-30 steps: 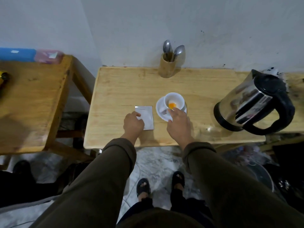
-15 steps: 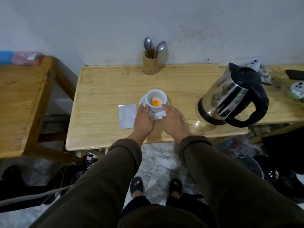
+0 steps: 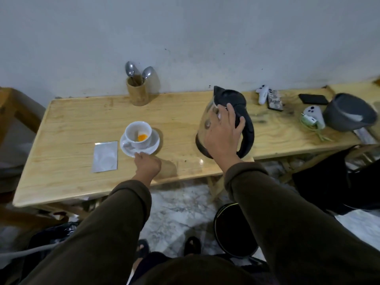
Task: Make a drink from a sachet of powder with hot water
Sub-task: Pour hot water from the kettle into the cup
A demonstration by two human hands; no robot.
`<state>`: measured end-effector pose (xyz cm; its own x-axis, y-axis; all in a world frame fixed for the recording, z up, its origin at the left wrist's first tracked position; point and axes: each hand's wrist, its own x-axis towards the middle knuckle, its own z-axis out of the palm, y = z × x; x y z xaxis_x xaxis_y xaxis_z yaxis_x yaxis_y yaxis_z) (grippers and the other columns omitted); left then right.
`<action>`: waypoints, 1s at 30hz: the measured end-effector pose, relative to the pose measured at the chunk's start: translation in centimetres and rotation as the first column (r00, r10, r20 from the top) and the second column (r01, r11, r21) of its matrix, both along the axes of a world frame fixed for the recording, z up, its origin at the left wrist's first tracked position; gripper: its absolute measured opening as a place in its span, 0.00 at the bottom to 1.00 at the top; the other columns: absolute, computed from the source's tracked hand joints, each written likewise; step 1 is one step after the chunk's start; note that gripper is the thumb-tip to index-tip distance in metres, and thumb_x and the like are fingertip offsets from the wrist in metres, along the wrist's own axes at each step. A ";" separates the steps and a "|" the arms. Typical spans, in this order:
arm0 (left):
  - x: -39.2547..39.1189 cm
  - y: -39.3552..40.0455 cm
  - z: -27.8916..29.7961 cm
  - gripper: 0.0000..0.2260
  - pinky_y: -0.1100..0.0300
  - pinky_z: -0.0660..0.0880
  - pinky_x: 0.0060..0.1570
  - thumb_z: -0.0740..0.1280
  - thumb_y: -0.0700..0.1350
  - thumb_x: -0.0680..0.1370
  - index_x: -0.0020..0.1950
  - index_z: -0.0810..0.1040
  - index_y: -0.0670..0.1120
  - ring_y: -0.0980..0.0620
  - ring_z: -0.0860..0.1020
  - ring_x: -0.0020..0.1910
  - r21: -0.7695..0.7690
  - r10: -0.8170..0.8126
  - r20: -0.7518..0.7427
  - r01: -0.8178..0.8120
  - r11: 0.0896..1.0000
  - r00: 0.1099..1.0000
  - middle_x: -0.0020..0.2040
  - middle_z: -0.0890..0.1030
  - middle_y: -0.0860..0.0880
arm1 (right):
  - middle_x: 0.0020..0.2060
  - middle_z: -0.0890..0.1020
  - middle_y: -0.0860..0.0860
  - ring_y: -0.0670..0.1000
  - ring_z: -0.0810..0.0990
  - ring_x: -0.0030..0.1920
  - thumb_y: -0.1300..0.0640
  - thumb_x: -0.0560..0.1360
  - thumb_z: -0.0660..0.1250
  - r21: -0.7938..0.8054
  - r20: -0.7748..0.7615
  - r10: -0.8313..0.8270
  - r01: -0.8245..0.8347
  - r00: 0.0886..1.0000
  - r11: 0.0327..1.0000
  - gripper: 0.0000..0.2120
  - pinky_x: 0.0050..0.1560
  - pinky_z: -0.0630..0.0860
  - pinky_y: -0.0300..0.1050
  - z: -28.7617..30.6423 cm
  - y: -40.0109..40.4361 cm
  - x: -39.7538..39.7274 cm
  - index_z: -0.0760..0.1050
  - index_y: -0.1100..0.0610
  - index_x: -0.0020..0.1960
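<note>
A white cup [image 3: 139, 133] holding orange powder [image 3: 142, 137] stands on a white saucer [image 3: 153, 145] on the wooden table [image 3: 70, 130]. My left hand [image 3: 146, 163] pinches the saucer's near rim. A flat silver sachet [image 3: 105, 156] lies just left of the saucer. To the right stands a steel kettle [image 3: 207, 122] with a black lid and handle [image 3: 245, 132]. My right hand [image 3: 223, 132] hovers over the kettle with fingers spread, its thumb near the handle; I cannot see it closed around the handle.
A bamboo holder [image 3: 137, 91] with two spoons [image 3: 138, 71] stands at the wall. On the right are white controllers [image 3: 313, 114], a dark phone [image 3: 312, 99] and a grey pot [image 3: 349, 112]. A dark round bin [image 3: 234, 231] sits on the floor below the table edge.
My right hand left the saucer and rose to the right over the kettle. My left hand stays at the saucer's near rim. The view turned right.
</note>
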<state>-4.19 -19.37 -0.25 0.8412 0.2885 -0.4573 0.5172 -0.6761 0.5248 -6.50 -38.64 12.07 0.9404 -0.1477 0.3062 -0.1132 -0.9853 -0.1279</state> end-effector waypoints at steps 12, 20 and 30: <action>0.3 -1.3 -0.7 0.20 0.48 0.55 0.75 0.54 0.43 0.79 0.70 0.69 0.38 0.38 0.62 0.72 0.241 -0.107 -0.093 0.127 0.962 0.990 0.72 0.66 0.37 | 0.59 0.74 0.56 0.55 0.76 0.57 0.64 0.74 0.62 0.694 -0.012 -0.210 0.159 0.978 0.702 0.21 0.54 0.72 0.42 0.1 -6.4 -0.8 0.66 0.57 0.66; -0.1 -1.0 0.5 0.25 0.48 0.64 0.69 0.60 0.47 0.79 0.72 0.63 0.36 0.37 0.67 0.69 0.055 0.034 0.057 -0.037 0.998 0.998 0.70 0.69 0.36 | 0.51 0.81 0.56 0.57 0.80 0.51 0.62 0.73 0.65 0.616 -0.120 -0.247 0.267 0.962 0.741 0.11 0.45 0.70 0.41 2.1 -6.8 1.6 0.73 0.60 0.55; -0.7 -0.4 2.9 0.38 0.47 0.66 0.67 0.59 0.43 0.79 0.78 0.34 0.46 0.35 0.69 0.69 -0.258 0.405 0.087 -0.372 0.892 0.910 0.71 0.67 0.34 | 0.47 0.82 0.59 0.60 0.79 0.48 0.63 0.71 0.63 0.306 -0.033 0.134 -0.118 0.990 0.945 0.10 0.40 0.66 0.43 7.0 -3.6 5.0 0.74 0.60 0.52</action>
<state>-4.93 -19.80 2.65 0.7414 0.5052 -0.4417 0.6270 -0.2871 0.7242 -1.53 -42.26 19.03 0.9709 -0.1052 0.2152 -0.0053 -0.9077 -0.4195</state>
